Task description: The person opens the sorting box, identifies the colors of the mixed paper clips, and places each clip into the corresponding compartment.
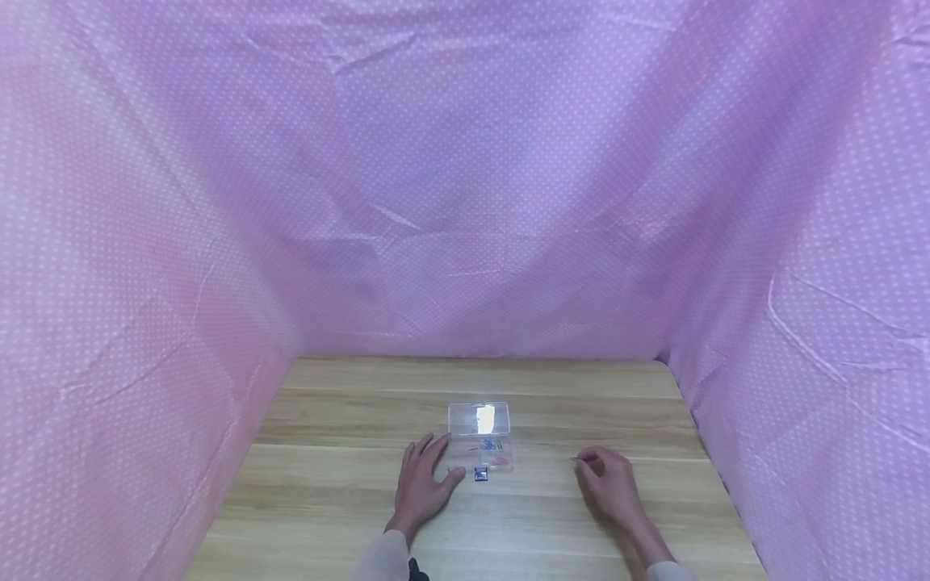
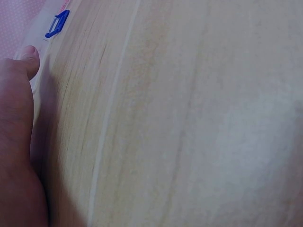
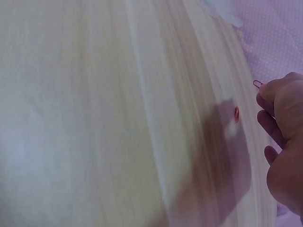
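A clear plastic box (image 1: 465, 463) lies on the table with its transparent lid (image 1: 465, 420) opened back. Blue paper clips (image 1: 489, 444) and pinkish-red ones (image 1: 500, 460) lie in separate compartments. A dark blue latch (image 2: 58, 23) is at the box's front edge. My left hand (image 1: 424, 484) rests at the box's left side, fingers spread and thumb (image 2: 30, 59) against its front corner. To the right of the box, my right hand (image 1: 609, 482) pinches a red paper clip (image 3: 257, 83) between thumb and forefinger. Another red paper clip (image 3: 236, 114) lies on the table below that hand.
The wooden table (image 1: 349, 403) carries the box near its middle. Pink dotted cloth (image 1: 479, 290) hangs as walls behind the table and at both sides. The right hand casts a shadow on the wood.
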`<state>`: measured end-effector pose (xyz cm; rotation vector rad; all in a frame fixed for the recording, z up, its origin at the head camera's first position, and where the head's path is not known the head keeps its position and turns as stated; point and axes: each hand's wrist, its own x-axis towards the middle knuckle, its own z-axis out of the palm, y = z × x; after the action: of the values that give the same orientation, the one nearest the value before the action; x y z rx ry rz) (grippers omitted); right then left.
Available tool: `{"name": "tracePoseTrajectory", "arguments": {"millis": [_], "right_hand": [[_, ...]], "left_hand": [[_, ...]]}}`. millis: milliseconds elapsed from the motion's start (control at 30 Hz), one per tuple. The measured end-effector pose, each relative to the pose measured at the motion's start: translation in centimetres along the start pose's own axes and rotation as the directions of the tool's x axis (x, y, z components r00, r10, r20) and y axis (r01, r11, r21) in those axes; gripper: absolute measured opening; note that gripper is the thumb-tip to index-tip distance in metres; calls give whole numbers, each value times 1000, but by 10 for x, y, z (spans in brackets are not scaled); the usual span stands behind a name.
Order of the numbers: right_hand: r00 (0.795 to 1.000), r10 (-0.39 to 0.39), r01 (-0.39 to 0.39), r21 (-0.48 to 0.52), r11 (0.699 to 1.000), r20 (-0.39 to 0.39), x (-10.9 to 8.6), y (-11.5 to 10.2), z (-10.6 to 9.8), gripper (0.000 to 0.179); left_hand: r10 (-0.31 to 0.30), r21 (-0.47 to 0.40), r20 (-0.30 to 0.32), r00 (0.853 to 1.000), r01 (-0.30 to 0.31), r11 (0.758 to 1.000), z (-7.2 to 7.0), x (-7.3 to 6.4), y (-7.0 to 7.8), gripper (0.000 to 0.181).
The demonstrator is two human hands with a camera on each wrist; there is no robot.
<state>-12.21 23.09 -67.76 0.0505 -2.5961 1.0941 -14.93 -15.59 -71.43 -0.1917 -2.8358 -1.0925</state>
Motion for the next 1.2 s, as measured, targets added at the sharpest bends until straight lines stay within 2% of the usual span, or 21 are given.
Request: {"name": "tracePoseTrajectory", "arguments": {"millis": [133, 200, 400, 500, 833, 1200], "right_hand": [[999, -48, 49, 13, 999, -17, 4, -7, 5, 21], [999, -47, 47, 29, 998, -10, 6, -12, 7, 21], [997, 37, -44, 102, 994, 68, 12, -25, 14, 20], [995, 46, -56, 116, 992, 91, 14, -33, 18, 19], [992, 40, -54, 121, 991, 121, 18, -53, 35, 17], [984, -19, 1, 104, 995, 177, 26, -78, 51, 14]], "left_hand": [[2, -3, 10, 1000, -2, 1000, -1, 0, 0, 74], [-2, -10, 11, 1000, 2, 1000, -1, 0, 0, 74], [-10, -16, 14, 1000, 10, 1000, -1, 0, 1, 74], [-12, -14, 14, 1000, 12, 1000, -1, 0, 2, 74], [-21, -23, 13, 1000, 21, 1000, -2, -1, 2, 73], [-21, -22, 13, 1000, 21, 1000, -3, 0, 3, 74]]}}
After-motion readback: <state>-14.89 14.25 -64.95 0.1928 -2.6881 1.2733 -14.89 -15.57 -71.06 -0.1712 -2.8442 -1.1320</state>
